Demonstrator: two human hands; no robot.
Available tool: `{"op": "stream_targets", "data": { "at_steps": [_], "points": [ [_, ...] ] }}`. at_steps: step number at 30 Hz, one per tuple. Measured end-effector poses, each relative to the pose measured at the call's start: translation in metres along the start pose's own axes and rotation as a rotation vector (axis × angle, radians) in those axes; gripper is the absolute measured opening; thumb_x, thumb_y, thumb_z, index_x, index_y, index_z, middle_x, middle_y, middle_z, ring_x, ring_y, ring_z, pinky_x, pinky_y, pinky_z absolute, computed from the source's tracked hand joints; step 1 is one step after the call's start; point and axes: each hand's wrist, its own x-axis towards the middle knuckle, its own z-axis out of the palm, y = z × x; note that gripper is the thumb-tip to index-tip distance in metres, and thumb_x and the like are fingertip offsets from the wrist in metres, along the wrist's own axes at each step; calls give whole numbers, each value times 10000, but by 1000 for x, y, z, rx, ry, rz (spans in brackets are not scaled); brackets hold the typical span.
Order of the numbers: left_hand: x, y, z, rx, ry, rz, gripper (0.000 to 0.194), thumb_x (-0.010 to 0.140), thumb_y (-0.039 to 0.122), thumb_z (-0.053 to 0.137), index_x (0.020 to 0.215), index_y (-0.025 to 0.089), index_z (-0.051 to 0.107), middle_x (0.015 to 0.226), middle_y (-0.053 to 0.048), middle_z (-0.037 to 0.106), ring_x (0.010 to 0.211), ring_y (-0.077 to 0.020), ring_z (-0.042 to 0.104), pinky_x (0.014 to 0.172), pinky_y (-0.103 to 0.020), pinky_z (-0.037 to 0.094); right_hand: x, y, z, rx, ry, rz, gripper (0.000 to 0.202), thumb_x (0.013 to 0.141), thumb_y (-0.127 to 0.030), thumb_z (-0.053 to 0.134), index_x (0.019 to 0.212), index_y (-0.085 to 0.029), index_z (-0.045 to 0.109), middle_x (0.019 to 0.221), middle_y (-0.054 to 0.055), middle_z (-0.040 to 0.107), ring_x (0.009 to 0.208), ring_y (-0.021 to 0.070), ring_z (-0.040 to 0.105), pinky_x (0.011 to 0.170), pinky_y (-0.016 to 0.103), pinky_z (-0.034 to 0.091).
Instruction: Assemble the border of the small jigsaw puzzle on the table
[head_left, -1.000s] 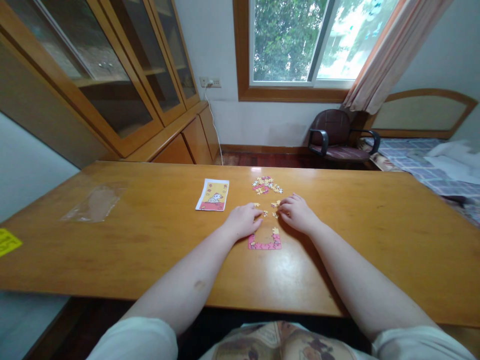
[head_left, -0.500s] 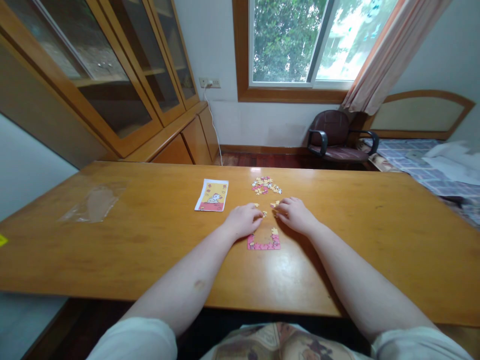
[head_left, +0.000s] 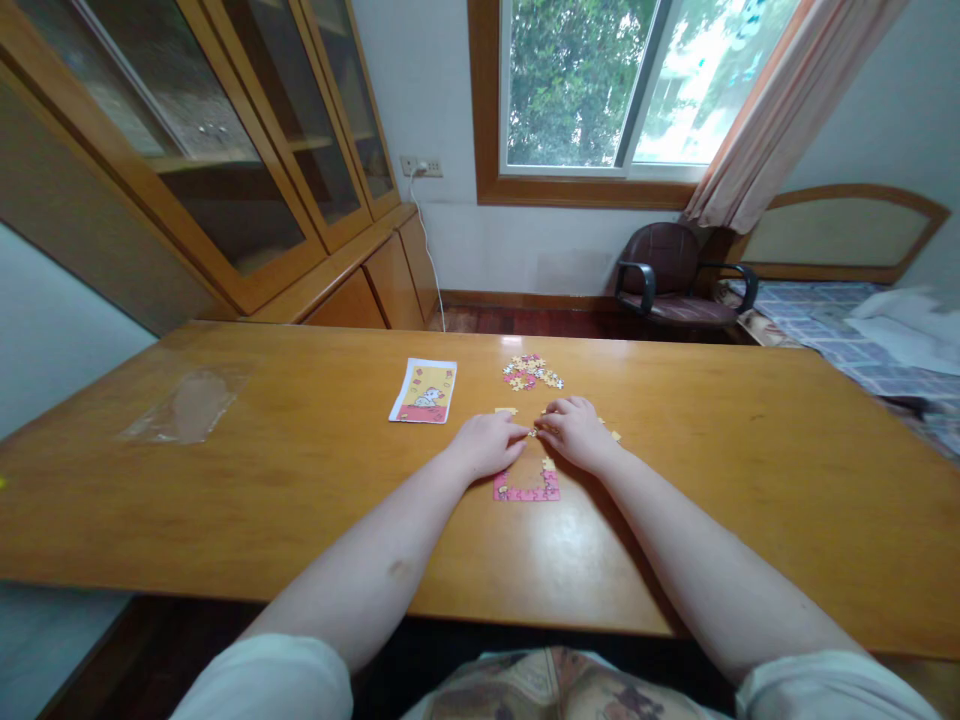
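My left hand [head_left: 491,445] rests on the table, fingers closed together at the edge of a small yellowish puzzle piece [head_left: 532,433]. From the other side, the curled fingertips of my right hand [head_left: 576,432] meet the same piece; exact finger contact is too small to see fully. Just below the hands lies a pink, U-shaped run of joined puzzle pieces [head_left: 529,494], with a yellow piece [head_left: 548,465] at its upper right end. Yellow pieces [head_left: 505,410] lie above my left hand, and another loose piece [head_left: 616,436] shows beside my right wrist.
A pile of loose puzzle pieces [head_left: 531,370] sits farther back. Left of it lies a picture card [head_left: 424,391] with a white animal on yellow and pink. A clear plastic bag [head_left: 196,405] is on the left of the wooden table [head_left: 300,500]. Beyond stands an office chair [head_left: 664,270].
My right hand has shifted left, closing the gap to my left hand at the small piece. Yellow pieces beside the right wrist have come into view. My left hand has barely moved.
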Motion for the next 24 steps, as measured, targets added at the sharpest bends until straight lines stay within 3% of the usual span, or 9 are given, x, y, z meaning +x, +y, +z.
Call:
{"op": "stream_targets", "data": {
  "at_steps": [10, 20, 24],
  "points": [
    [0, 1, 2, 30, -14, 9, 357, 898, 423, 410, 1140, 363, 665, 1009, -67, 627, 849, -223, 621, 729, -321, 471, 8, -5, 9, 42, -51, 94, 155, 862, -327, 607, 895, -230, 724, 927, 55, 637, 908, 189, 514, 839, 303, 334],
    [2, -1, 3, 26, -22, -6, 363, 902, 405, 410, 1174, 361, 648, 923, -56, 631, 821, -211, 618, 711, -305, 467, 1, 15, -9, -56, -43, 166, 240, 907, -302, 503, 1005, -278, 721, 1026, 74, 619, 938, 220, 475, 840, 349, 286],
    [2, -2, 3, 26, -20, 2, 365, 902, 410, 401, 1161, 363, 654, 911, -52, 628, 813, -210, 615, 703, -304, 464, 0, 10, -10, -52, -52, 130, 249, 912, -318, 496, 1000, -289, 727, 1006, 66, 625, 931, 212, 470, 846, 347, 281]
  ]
}}
